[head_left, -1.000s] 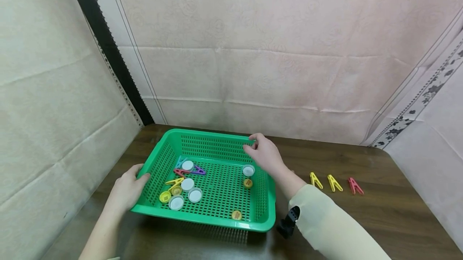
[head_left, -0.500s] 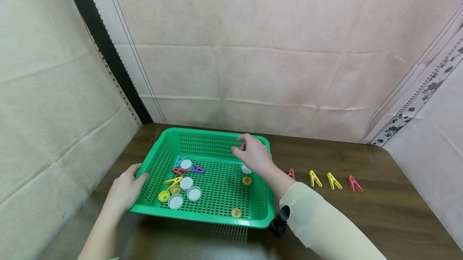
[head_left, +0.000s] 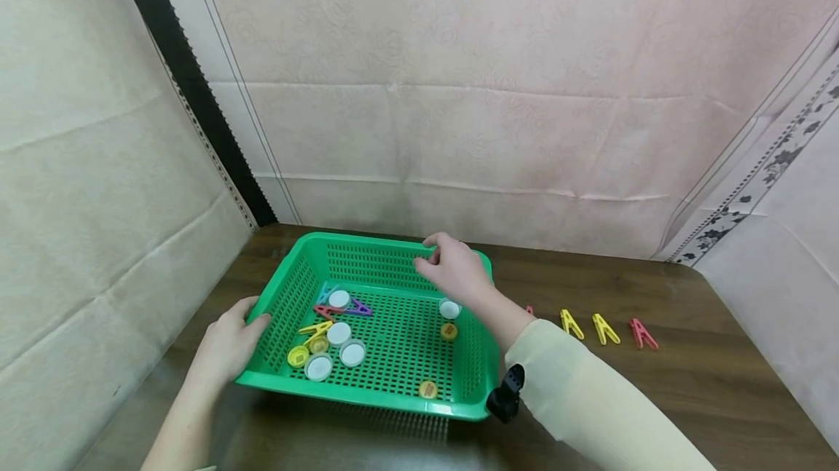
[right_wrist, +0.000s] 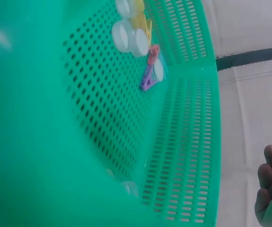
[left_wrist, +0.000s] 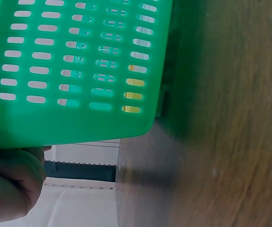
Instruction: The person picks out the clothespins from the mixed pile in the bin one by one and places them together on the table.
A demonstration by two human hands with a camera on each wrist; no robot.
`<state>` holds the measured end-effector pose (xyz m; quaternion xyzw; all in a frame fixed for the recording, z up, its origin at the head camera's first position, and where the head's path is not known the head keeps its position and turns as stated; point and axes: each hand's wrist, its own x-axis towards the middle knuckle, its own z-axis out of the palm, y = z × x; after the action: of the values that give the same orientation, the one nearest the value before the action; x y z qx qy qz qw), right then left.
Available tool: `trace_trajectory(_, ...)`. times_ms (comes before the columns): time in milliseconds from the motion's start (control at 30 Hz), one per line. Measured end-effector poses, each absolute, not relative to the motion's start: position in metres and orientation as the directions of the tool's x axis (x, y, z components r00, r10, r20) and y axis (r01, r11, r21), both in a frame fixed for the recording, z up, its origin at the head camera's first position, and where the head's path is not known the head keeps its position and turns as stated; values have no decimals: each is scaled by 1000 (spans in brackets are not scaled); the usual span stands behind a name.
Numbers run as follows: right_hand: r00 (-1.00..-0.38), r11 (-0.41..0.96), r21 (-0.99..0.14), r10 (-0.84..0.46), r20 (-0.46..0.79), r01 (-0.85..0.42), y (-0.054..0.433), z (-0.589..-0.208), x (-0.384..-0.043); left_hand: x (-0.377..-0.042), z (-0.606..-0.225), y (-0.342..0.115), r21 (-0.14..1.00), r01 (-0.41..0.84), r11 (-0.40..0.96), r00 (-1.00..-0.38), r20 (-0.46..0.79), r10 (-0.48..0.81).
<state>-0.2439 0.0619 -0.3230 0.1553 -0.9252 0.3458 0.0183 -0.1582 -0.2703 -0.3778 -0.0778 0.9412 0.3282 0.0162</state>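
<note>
A green plastic basket [head_left: 387,405] stands on the wooden table, slightly tilted in the head view. My left hand [head_left: 226,346] grips its left rim, the thumb over the edge; in the left wrist view the fingers curl at the rim. My right hand [head_left: 452,267] hovers over the basket's far right part, fingers loosely curled, thumb apart, nothing held. In the basket's left half lie white caps [head_left: 352,353], a yellow cap [head_left: 298,357], a yellow clothespin [head_left: 317,328], a red clothespin [head_left: 325,312], a purple clothespin [head_left: 359,308] and a light blue one.
At the basket's right side are a white cap [head_left: 449,309] and two tan caps, one a brownish cap [head_left: 448,331]. On the table to the right lie yellow clothespins [head_left: 606,329] and a red clothespin [head_left: 644,334]; another red one is mostly behind my forearm. Pale cloth walls [head_left: 419,129] enclose the table.
My right hand has moved left over the basket, its forearm covering part of a red clothespin on the table. My left hand keeps its hold on the rim.
</note>
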Motion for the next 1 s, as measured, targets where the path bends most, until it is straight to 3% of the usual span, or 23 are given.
trace_trajectory(400,-956,698,-658,-262,133,-282,42,-325,-254,-158,-378,-271,614,-152,775,-988,-71,-138)
trace_trajectory(1000,-935,618,-738,-352,47,-270,22,-343,-268,-160,-379,-271,614,-165,772,-986,-87,-141)
